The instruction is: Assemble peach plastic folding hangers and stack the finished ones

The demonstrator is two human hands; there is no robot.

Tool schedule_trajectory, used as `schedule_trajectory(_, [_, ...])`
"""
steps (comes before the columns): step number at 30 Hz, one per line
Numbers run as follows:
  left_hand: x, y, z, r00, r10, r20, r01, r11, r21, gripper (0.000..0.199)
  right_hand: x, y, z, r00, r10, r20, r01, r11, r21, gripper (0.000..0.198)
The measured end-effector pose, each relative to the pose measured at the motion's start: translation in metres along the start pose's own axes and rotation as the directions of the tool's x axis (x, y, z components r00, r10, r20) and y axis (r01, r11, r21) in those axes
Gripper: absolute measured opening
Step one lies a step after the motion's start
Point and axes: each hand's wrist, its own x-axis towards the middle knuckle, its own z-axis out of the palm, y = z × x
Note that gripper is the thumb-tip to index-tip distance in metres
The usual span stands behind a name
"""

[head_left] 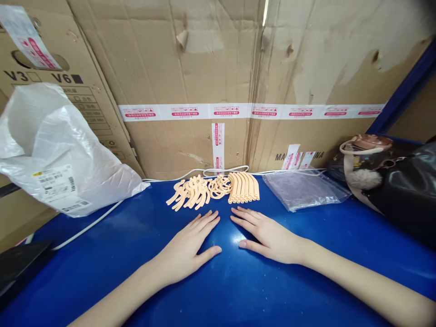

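My left hand [188, 247] lies flat on the blue table [218, 295], fingers stretched out and thumb apart, holding nothing. Opposite it, my right hand [269, 234] rests palm down in the same way, also with nothing in it. Just beyond the fingertips are several small cream-coloured parts in three groups. A loose pile of curved, forked pieces [192, 193] is on the left, nearest my left hand. Ring-shaped pieces [220, 186] lie in the middle. A neat row of curved strips [244, 187] sits on the right, closest to my right fingers. Neither hand touches them.
A white plastic bag [64, 154] with a label stands at the left. A clear plastic bag [304, 188] lies flat at the back right, beside a black bag [405, 190]. Cardboard [190, 72] walls the back, with a white cable [90, 225] along the table.
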Motion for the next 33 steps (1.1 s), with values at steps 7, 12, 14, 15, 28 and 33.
schedule_trajectory(7, [0.001, 0.0, -0.002, 1.0, 0.023, -0.021, -0.023, 1.0, -0.01, 0.06, 0.0, 0.0, 0.001, 1.0, -0.002, -0.008, 0.002, 1.0, 0.023, 0.06])
schedule_trajectory(12, [0.001, 0.001, -0.002, 1.0, -0.001, 0.006, 0.001, 1.0, 0.004, 0.061, -0.001, -0.001, 0.0, 1.0, 0.018, 0.01, -0.018, 1.0, -0.004, 0.062])
schedule_trajectory(14, [0.001, 0.001, -0.002, 1.0, 0.007, -0.004, -0.007, 1.0, 0.001, 0.061, 0.0, -0.001, 0.0, 1.0, 0.016, 0.01, -0.016, 1.0, -0.002, 0.062])
schedule_trajectory(15, [0.001, 0.0, -0.001, 1.0, 0.012, -0.012, -0.012, 1.0, 0.0, 0.061, 0.0, -0.001, 0.0, 1.0, 0.015, 0.008, -0.015, 1.0, 0.003, 0.061])
schedule_trajectory(28, [0.001, 0.0, -0.002, 0.999, 0.025, -0.028, -0.025, 1.0, 0.008, 0.06, 0.003, 0.007, -0.008, 0.983, 0.072, -0.171, -0.054, 0.993, 0.105, 0.039])
schedule_trajectory(33, [0.002, 0.001, -0.003, 1.0, -0.008, 0.011, 0.008, 1.0, 0.0, 0.061, 0.026, 0.052, -0.036, 0.815, 0.472, -0.336, -0.478, 0.875, 0.069, 0.031])
